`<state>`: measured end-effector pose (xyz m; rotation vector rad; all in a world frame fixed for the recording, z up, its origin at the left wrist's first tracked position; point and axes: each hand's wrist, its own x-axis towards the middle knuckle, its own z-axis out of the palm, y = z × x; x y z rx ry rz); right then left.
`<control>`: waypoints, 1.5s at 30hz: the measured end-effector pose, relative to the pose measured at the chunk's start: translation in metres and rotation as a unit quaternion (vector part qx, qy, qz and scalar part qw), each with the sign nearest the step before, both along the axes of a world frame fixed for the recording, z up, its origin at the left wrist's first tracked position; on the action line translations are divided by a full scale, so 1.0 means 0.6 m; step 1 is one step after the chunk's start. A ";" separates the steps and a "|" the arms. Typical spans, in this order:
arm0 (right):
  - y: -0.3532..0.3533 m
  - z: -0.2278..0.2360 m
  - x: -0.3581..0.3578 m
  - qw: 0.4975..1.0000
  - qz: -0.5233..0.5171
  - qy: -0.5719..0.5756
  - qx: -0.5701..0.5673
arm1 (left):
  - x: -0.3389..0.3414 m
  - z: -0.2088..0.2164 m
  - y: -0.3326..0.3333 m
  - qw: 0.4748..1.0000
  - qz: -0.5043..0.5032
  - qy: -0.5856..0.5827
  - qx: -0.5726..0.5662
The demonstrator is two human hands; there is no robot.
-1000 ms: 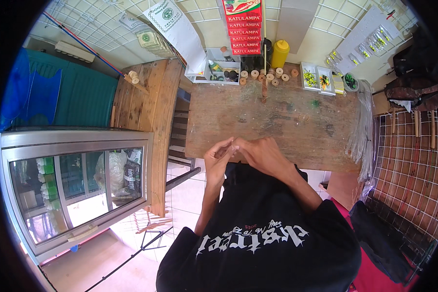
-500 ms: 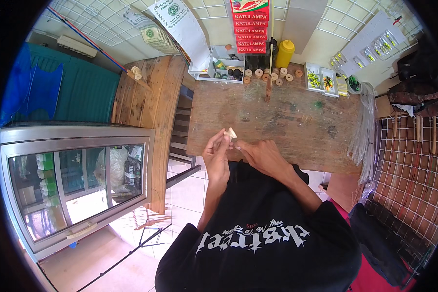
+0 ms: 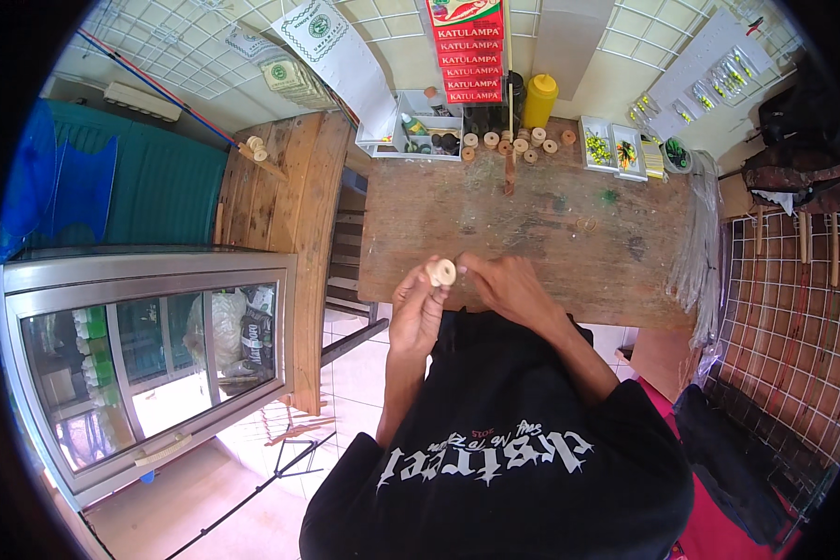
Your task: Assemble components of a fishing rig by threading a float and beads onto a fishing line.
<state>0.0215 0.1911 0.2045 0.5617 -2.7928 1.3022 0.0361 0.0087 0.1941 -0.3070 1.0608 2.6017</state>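
Note:
A small pale wooden spool (image 3: 445,273) is held in my left hand (image 3: 417,303), its round end with a central hole turned upward. My left fingers wrap its side, above the near edge of the wooden table (image 3: 532,224). Just right of the spool is my right hand (image 3: 504,287), its index finger bent toward the rim with a small gap between. The other right fingers are curled under, and whether they hold something thin I cannot make out. Several similar wooden spools (image 3: 538,136) stand at the table's far edge.
Behind the table are a white divided box (image 3: 429,140), a yellow squeeze bottle (image 3: 539,101) and white trays of small bright pieces (image 3: 599,149). Clear plastic strips (image 3: 698,243) hang off the right edge. A glass-fronted cabinet (image 3: 149,359) stands left, beside a wooden bench (image 3: 299,187).
The spool has turned in my left hand, so its round holed face now shows. Both hands stay close together, and my right index finger has lifted to the spool's level.

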 end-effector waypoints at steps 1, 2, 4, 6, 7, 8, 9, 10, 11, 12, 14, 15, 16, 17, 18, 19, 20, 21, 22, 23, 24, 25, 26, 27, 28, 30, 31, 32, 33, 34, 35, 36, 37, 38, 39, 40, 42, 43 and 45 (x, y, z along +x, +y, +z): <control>-0.005 -0.002 0.007 1.000 0.011 -0.015 0.005 | -0.004 0.010 0.006 0.997 0.061 -0.042 0.006; -0.010 -0.003 0.014 0.999 0.022 -0.030 0.011 | -0.008 0.014 0.011 0.989 0.121 -0.084 0.012; -0.017 -0.004 0.026 0.999 0.032 -0.021 0.027 | -0.010 0.002 0.018 0.988 0.132 -0.051 -0.064; -0.020 0.009 0.028 0.998 0.044 -0.011 0.039 | -0.010 -0.010 0.022 0.969 0.141 0.019 -0.202; -0.019 0.019 0.029 0.998 0.046 -0.018 0.046 | -0.006 -0.014 0.022 0.969 0.142 0.019 -0.203; -0.018 0.029 0.028 0.997 0.047 -0.024 0.052 | -0.003 -0.016 0.022 0.961 0.112 0.043 -0.248; -0.015 0.033 0.026 0.997 0.047 -0.024 0.053 | 0.000 -0.016 0.022 0.951 0.081 0.067 -0.291; -0.010 0.035 0.021 0.999 0.031 -0.007 0.025 | 0.003 -0.017 0.020 0.951 0.081 0.068 -0.291; -0.005 0.035 0.016 1.000 0.015 0.010 -0.003 | 0.006 -0.018 0.018 0.966 0.043 0.070 -0.244; -0.001 0.032 0.008 1.000 0.015 0.011 -0.003 | 0.009 -0.019 0.014 0.978 0.006 0.071 -0.196; 0.006 0.020 -0.005 0.999 -0.009 0.018 -0.035 | 0.013 -0.018 0.007 0.986 -0.033 0.074 -0.148; 0.007 0.015 -0.005 0.999 -0.010 0.020 -0.035 | 0.014 -0.016 0.003 0.996 -0.024 0.047 -0.068; 0.008 0.009 -0.005 0.999 -0.017 0.018 -0.029 | 0.014 -0.014 0.001 1.000 -0.016 0.019 0.014; 0.007 0.003 -0.006 0.999 -0.023 0.015 -0.022 | 0.011 -0.011 0.003 1.000 -0.015 0.020 0.013; 0.003 -0.002 -0.004 0.999 -0.022 0.016 -0.023 | 0.006 -0.004 0.007 0.998 0.046 -0.023 0.024; -0.003 -0.006 0.003 1.000 -0.008 0.004 -0.009 | 0.001 -0.001 0.010 0.992 0.107 -0.065 0.034; -0.006 -0.006 0.009 1.000 0.006 -0.008 0.006 | -0.005 -0.003 0.011 0.986 0.136 -0.079 0.055; -0.010 -0.004 0.015 1.000 0.006 -0.007 0.007 | -0.006 -0.008 0.013 0.986 0.136 -0.079 0.056; -0.015 0.000 0.021 0.999 0.019 -0.016 0.021 | -0.007 -0.015 0.018 0.988 0.148 -0.043 -0.010; -0.017 0.004 0.025 0.999 0.032 -0.025 0.034 | -0.007 -0.015 0.023 0.984 0.158 -0.007 -0.078; -0.017 0.011 0.026 0.999 0.032 -0.025 0.035 | -0.005 -0.013 0.029 0.984 0.158 -0.007 -0.078; -0.016 0.020 0.026 0.998 0.039 -0.023 0.046 | -0.001 -0.010 0.035 0.974 0.134 0.021 -0.183; -0.015 0.028 0.026 0.997 0.046 -0.020 0.056 | 0.001 -0.006 0.038 0.951 0.108 0.048 -0.287; -0.012 0.034 0.024 0.997 0.046 -0.020 0.056 | 0.004 -0.008 0.036 0.951 0.108 0.048 -0.287; -0.008 0.038 0.019 0.999 0.029 0.001 0.033 | 0.007 -0.013 0.032 0.956 0.067 0.063 -0.277; 0.002 0.039 0.010 1.000 0.012 0.022 0.010 | 0.011 -0.012 0.026 0.960 0.024 0.076 -0.267; 0.007 0.038 0.003 1.000 -0.004 0.016 0.004 | 0.012 -0.008 0.021 0.976 -0.011 0.069 -0.207; 0.011 0.037 -0.002 1.000 -0.021 0.011 -0.002 | 0.011 -0.004 0.017 0.986 -0.046 0.062 -0.145; 0.012 0.032 -0.003 1.000 -0.020 0.011 -0.002 | 0.010 -0.001 0.015 0.986 -0.046 0.062 -0.145; 0.012 0.025 -0.003 1.000 -0.026 0.003 0.003 | 0.010 0.001 0.012 0.994 -0.044 0.050 -0.090; 0.011 0.019 -0.003 0.999 -0.032 -0.005 0.009 | 0.009 0.008 0.013 0.998 -0.044 0.039 -0.034; 0.009 0.015 0.000 0.999 -0.032 -0.005 0.008 | 0.008 0.017 0.018 0.998 -0.043 0.039 -0.034; 0.006 0.011 0.007 1.000 -0.017 -0.006 0.006 | 0.005 0.028 0.027 0.999 0.033 0.005 -0.035; 0.001 0.010 0.014 1.000 -0.001 -0.008 0.003 | 0.003 0.033 0.033 0.993 0.110 -0.029 -0.035; -0.004 0.012 0.021 1.000 -0.001 -0.008 0.003 | 0.001 0.028 0.034 0.993 0.111 -0.029 -0.035; -0.010 0.014 0.029 1.000 0.010 -0.016 0.017 | 0.000 0.017 0.035 0.987 0.122 0.013 -0.103; -0.012 0.022 0.034 0.999 0.020 -0.025 0.029 | -0.001 0.012 0.040 0.957 0.124 0.059 -0.255; -0.011 0.031 0.035 0.998 0.022 -0.023 0.047 | 0.000 0.008 0.041 0.957 0.123 0.058 -0.255; -0.008 0.047 0.035 0.997 0.025 -0.022 0.064 | 0.008 -0.006 0.037 0.944 0.082 0.107 -0.300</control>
